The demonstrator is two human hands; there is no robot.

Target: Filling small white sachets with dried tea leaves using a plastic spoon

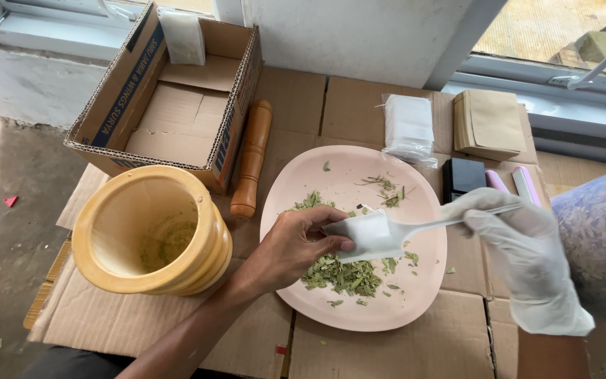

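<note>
A bare concrete floor (8, 238) fills the left side, grey-brown and dusty, with a small red scrap (10, 201) lying on it. Flattened sheets of brown cardboard (142, 323) are spread over the floor as a work surface, their seams and flaps showing. Behind them stands a white plastered wall (359, 35), scuffed and stained near its foot at the left. A white-framed window (562, 77) sits at the upper right with a metal latch handle (594, 70); another pale window sill (50, 28) runs along the upper left. Soft daylight enters from both.
</note>
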